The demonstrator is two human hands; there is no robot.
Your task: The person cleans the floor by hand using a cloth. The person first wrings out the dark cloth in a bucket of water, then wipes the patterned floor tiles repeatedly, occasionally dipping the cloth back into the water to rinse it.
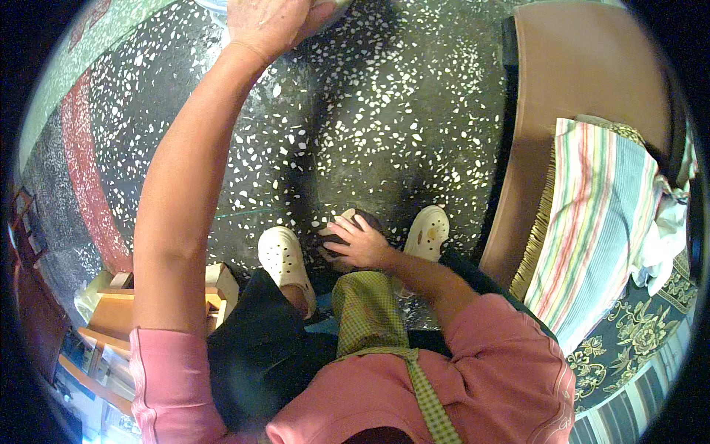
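Observation:
My left arm stretches far forward to the top edge, where my left hand (269,25) is bent over a pale bluish, partly see-through thing (213,6). Its fingertips are mostly hidden, so the grip cannot be told. Low between my feet, my right hand (358,244) lies with fingers spread over a dark, rounded thing with a pale part (369,221); what it is cannot be told. Cream perforated clogs are on both feet, the left clog (280,255) and the right clog (430,232) standing apart. A green checked apron (369,311) hangs between my knees.
Black terrazzo floor (366,127) with white chips lies ahead. On the right stands a brown padded seat (588,72) with a fringed striped cloth (602,222), a white plastic bag (663,238) and dark floral fabric (621,333). Wooden furniture (111,316) is beside my left arm.

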